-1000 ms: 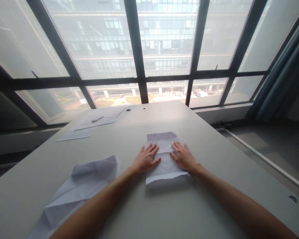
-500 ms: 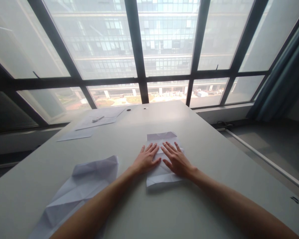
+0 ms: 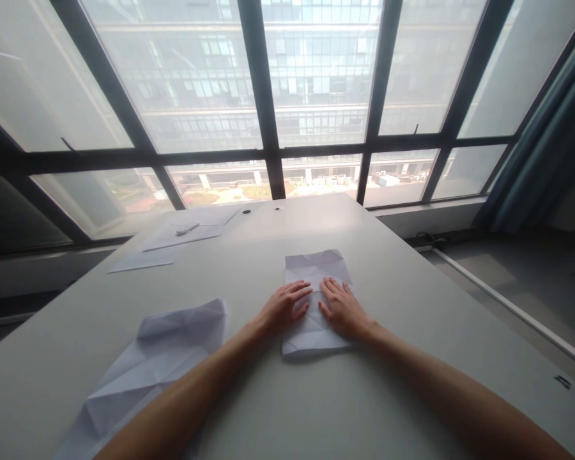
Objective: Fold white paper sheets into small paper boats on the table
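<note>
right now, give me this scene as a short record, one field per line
left grip: open hand, palm down on the left side of the creased paper
right grip: open hand, palm down on the paper's right side
held: nothing grasped
left of the arms: larger creased sheet, partly behind the left forearm
far left: flat sheets with a white pen-like item on top
surface: white table
beyond: tall windows

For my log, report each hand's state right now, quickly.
Left hand: open, palm down on the creased white paper, not gripping it.
Right hand: open, palm down on the same sheet, not gripping it.
</note>
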